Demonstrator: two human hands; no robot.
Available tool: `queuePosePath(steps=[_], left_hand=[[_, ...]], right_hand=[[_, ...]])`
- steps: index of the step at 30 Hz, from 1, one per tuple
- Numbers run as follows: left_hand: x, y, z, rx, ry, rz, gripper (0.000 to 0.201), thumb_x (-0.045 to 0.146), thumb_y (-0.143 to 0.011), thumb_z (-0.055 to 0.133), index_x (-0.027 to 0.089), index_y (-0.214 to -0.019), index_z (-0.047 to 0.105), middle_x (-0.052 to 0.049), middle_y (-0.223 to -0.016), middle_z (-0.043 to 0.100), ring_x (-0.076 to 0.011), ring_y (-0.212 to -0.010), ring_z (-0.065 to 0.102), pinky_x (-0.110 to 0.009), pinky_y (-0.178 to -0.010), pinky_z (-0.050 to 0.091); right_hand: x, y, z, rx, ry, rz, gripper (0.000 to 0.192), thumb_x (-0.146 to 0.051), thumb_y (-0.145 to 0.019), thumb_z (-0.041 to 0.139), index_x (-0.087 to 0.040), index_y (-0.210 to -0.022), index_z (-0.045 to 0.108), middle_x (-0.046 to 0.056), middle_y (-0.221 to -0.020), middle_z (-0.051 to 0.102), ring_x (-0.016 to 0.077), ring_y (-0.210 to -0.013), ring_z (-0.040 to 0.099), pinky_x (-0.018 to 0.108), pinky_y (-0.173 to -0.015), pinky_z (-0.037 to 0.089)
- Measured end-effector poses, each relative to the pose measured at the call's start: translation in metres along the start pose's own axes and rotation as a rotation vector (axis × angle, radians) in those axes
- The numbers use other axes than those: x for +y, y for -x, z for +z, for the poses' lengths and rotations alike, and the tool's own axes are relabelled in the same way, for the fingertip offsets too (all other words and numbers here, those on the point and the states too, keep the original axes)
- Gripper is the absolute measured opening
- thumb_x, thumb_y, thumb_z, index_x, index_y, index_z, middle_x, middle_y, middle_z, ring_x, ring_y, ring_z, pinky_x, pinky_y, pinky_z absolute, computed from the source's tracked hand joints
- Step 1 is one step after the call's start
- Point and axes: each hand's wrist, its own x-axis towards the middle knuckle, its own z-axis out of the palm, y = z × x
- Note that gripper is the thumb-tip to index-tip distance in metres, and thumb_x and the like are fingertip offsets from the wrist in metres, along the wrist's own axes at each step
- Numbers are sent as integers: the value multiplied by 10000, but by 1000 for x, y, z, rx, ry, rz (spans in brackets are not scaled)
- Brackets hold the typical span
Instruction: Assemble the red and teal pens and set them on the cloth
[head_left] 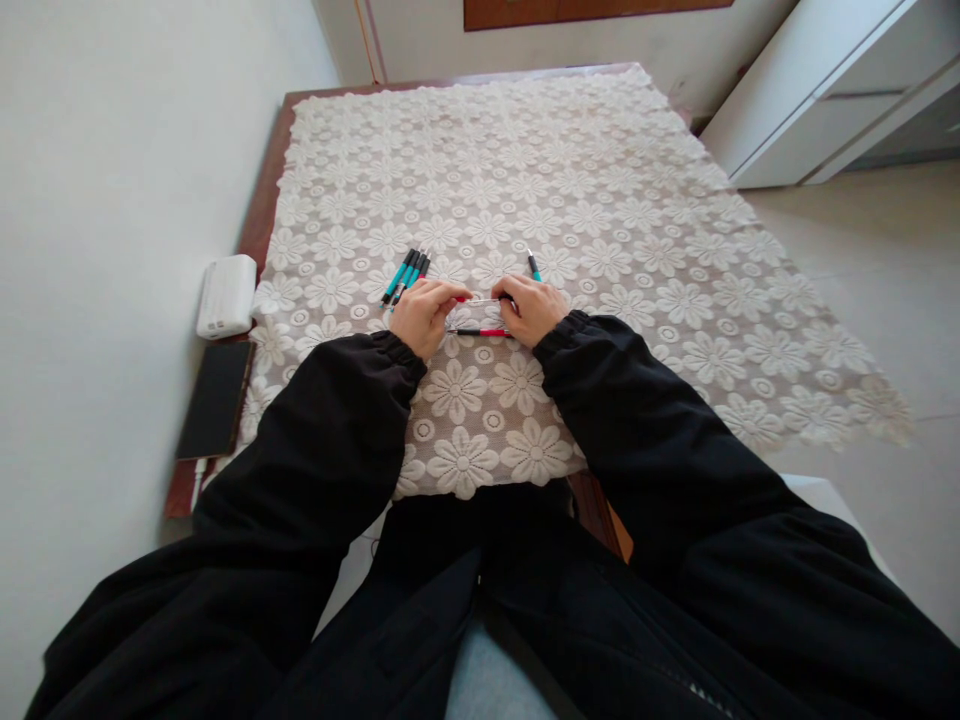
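- Red pen point(480, 300) held level between both hands, just above the lace cloth point(600, 200), near the table's front middle.
- Left hand point(424, 312) pinching one end of that pen, fingers curled round it.
- Right hand point(534, 310) gripping the other end, fingers closed on it.
- Second red pen point(484, 332) lying flat on the cloth just below, touching or nearly touching both hands.
- Four teal pens point(407, 275) bunched side by side, up and left of the left hand.
- Lone teal pen point(533, 265) lying just beyond the right hand.
- White power bank point(226, 295) and dark phone point(216, 398) on bare wood at the table's left edge, well apart from the hands.
- Black sleeves covering both forearms down to the wrists.
- Likely risks: cap or barrel slipping free under a sudden pull and rolling off; loose pens nudged by a wrist; a small part catching in the lace holes.
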Motion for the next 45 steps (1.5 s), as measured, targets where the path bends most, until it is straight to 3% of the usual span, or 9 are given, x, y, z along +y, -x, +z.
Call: queuePosePath(steps=[12, 31, 45], left_hand=[[1, 1, 0, -13, 19, -5, 308, 247, -1015, 481, 235, -1111, 773, -52, -1077, 766, -200, -1038, 680, -342, -978, 520], [0, 1, 0, -3, -11, -64, 315, 264, -1002, 496, 229, -1153, 770, -61, -1100, 770, -218, -1044, 694, -365, -979, 533], [3, 1, 2, -103, 39, -12, 267, 309, -991, 558, 224, -1174, 733, -67, -1158, 773, -215, -1096, 707, -369, -1009, 562]], right_hand=[[0, 0, 1, 14, 0, -26, 287, -184, -892, 467, -205, -1038, 713, 83, -1010, 723, 225, -832, 601, 328, -714, 407], [0, 1, -2, 89, -8, 59, 280, -193, -877, 475, -216, -1006, 722, 71, -1017, 723, 219, -819, 585, 328, -694, 382], [-3, 2, -1, -91, -77, -167, 360, -222, -954, 451, -223, -1182, 731, 76, -1065, 716, 204, -856, 617, 321, -769, 422]])
